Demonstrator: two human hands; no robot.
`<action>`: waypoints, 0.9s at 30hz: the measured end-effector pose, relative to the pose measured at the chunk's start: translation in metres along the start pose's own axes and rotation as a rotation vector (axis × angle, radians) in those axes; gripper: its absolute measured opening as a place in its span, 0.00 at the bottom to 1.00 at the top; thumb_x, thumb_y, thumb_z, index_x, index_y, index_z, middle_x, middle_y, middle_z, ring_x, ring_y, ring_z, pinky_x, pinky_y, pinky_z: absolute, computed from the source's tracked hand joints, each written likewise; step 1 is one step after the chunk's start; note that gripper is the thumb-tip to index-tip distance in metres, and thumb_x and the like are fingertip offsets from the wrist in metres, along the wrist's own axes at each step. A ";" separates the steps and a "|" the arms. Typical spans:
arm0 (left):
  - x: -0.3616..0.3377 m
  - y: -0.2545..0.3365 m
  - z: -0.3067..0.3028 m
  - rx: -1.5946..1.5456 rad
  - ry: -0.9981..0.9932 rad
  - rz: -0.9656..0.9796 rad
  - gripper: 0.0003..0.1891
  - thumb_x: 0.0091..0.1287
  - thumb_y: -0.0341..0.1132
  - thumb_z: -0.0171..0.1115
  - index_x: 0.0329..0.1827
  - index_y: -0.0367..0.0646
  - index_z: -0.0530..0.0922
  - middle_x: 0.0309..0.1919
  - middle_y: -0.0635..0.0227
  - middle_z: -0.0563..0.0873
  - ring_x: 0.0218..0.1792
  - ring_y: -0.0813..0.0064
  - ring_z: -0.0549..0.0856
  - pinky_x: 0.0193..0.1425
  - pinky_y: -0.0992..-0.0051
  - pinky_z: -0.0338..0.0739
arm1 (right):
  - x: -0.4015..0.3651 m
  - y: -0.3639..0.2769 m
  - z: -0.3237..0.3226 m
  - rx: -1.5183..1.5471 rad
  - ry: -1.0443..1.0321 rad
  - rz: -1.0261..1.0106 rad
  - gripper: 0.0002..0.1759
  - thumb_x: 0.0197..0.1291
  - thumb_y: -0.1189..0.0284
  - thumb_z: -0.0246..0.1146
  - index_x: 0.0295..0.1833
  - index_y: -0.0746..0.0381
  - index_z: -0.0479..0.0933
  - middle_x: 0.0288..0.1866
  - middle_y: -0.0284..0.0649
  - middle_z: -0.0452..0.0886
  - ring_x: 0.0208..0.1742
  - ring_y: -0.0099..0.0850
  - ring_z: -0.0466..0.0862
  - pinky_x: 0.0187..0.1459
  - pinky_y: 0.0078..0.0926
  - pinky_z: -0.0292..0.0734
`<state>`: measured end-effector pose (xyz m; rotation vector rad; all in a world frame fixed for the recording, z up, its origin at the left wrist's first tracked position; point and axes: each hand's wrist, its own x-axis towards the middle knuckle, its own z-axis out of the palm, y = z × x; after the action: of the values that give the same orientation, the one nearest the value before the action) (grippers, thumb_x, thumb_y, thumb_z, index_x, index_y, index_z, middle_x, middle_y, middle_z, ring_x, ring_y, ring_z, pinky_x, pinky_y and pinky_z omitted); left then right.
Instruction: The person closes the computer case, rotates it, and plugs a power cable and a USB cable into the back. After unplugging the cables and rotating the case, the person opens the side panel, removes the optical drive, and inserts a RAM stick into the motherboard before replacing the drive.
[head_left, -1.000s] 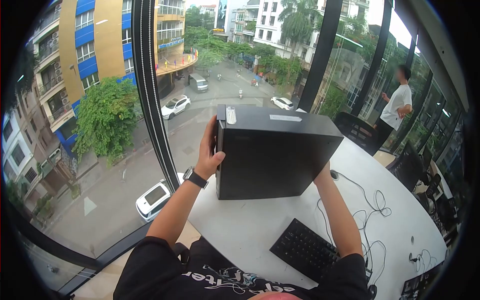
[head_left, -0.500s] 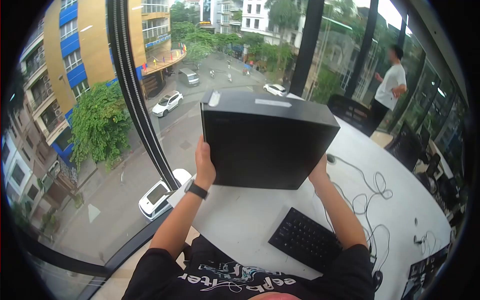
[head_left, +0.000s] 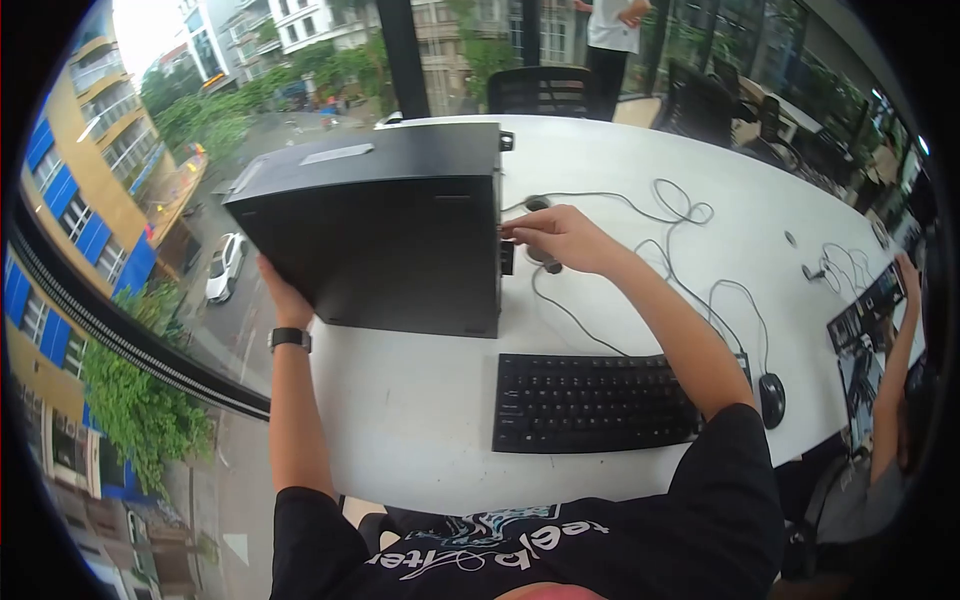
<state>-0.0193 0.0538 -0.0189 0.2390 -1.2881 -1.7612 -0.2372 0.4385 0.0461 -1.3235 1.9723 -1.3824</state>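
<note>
A black desktop computer case (head_left: pixel 385 260) stands on its edge on the white table (head_left: pixel 400 420), its broad side facing me. My left hand (head_left: pixel 286 298) grips its left edge, the fingers mostly hidden behind it. At the right edge, where small dark parts jut out, my right hand (head_left: pixel 565 238) has thumb and fingertips pinched together against the case. Whatever is between those fingertips is too small to make out. Below my right forearm lies a black keyboard (head_left: pixel 590 405), with a black mouse (head_left: pixel 772 400) to its right.
Thin black cables (head_left: pixel 685 210) loop over the table to the right of the case. A co-worker's arm (head_left: pixel 893 375) reaches over an open device at the far right. Behind the table are a black chair (head_left: pixel 540 92) and a standing person (head_left: pixel 612 30). Large windows border the left.
My right hand has left the lower right side of the case and moved up to its right edge, pinching there. The case appears turned, showing parts on that edge. My view has swung right.
</note>
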 end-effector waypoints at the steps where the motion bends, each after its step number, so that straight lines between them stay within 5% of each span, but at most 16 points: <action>1: -0.002 0.002 0.001 -0.008 0.019 0.026 0.41 0.78 0.68 0.37 0.79 0.43 0.64 0.73 0.64 0.73 0.72 0.64 0.73 0.79 0.65 0.63 | -0.010 -0.010 -0.011 -0.292 0.010 -0.052 0.16 0.71 0.71 0.62 0.59 0.64 0.84 0.51 0.42 0.90 0.47 0.34 0.88 0.54 0.30 0.80; 3: -0.003 0.002 0.005 -0.026 0.037 0.023 0.40 0.79 0.67 0.37 0.80 0.44 0.63 0.73 0.65 0.73 0.72 0.64 0.73 0.79 0.65 0.63 | -0.031 -0.007 -0.031 -0.612 0.062 -0.122 0.14 0.66 0.73 0.64 0.55 0.63 0.85 0.52 0.44 0.89 0.52 0.46 0.86 0.56 0.37 0.80; 6: -0.003 0.001 0.002 -0.081 0.091 -0.029 0.38 0.79 0.67 0.37 0.80 0.47 0.63 0.74 0.66 0.72 0.73 0.65 0.72 0.79 0.65 0.62 | -0.052 0.008 -0.051 -0.580 0.040 -0.002 0.17 0.65 0.73 0.65 0.59 0.62 0.83 0.57 0.45 0.87 0.58 0.45 0.84 0.61 0.38 0.78; 10: -0.001 0.000 -0.001 -0.010 0.130 0.011 0.38 0.79 0.67 0.38 0.80 0.48 0.63 0.76 0.68 0.70 0.75 0.66 0.70 0.79 0.66 0.62 | -0.055 0.046 -0.038 -0.762 -0.014 -0.194 0.26 0.61 0.76 0.68 0.66 0.57 0.79 0.71 0.40 0.78 0.72 0.42 0.74 0.73 0.42 0.67; 15: -0.003 0.003 0.000 0.004 0.148 -0.011 0.38 0.78 0.68 0.40 0.80 0.49 0.63 0.76 0.69 0.70 0.75 0.66 0.70 0.80 0.65 0.61 | -0.026 0.088 -0.028 -0.874 -0.139 -0.360 0.26 0.56 0.73 0.74 0.62 0.58 0.81 0.69 0.42 0.80 0.73 0.41 0.74 0.73 0.40 0.67; 18: 0.001 0.002 -0.004 -0.009 0.124 -0.021 0.39 0.77 0.69 0.40 0.81 0.51 0.61 0.77 0.70 0.69 0.76 0.64 0.69 0.80 0.62 0.61 | -0.026 0.064 -0.025 -0.751 -0.090 -0.518 0.22 0.54 0.71 0.75 0.55 0.59 0.82 0.58 0.42 0.85 0.67 0.40 0.79 0.68 0.39 0.71; 20: -0.003 0.006 0.001 0.002 0.149 -0.018 0.40 0.77 0.70 0.39 0.81 0.52 0.61 0.77 0.69 0.68 0.76 0.64 0.68 0.81 0.61 0.61 | -0.039 0.044 -0.013 -0.608 -0.042 -0.523 0.17 0.54 0.69 0.76 0.48 0.59 0.81 0.44 0.38 0.86 0.53 0.40 0.83 0.57 0.39 0.76; 21: -0.006 0.007 0.004 0.016 0.156 -0.020 0.40 0.77 0.70 0.39 0.81 0.52 0.61 0.77 0.69 0.68 0.76 0.64 0.68 0.81 0.61 0.61 | -0.041 0.043 -0.005 -0.579 -0.044 -0.545 0.14 0.57 0.64 0.75 0.42 0.59 0.80 0.32 0.36 0.83 0.38 0.38 0.82 0.45 0.35 0.76; 27: -0.008 0.012 0.016 0.067 0.176 0.025 0.40 0.77 0.70 0.36 0.82 0.53 0.59 0.78 0.68 0.67 0.77 0.62 0.67 0.81 0.60 0.60 | -0.037 0.057 0.009 -0.753 -0.160 -0.624 0.18 0.63 0.54 0.70 0.37 0.59 0.81 0.21 0.36 0.77 0.26 0.38 0.77 0.38 0.32 0.72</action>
<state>-0.0184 0.0698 -0.0044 0.4058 -1.2186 -1.6384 -0.2395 0.4698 -0.0148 -2.4548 2.1413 -0.6757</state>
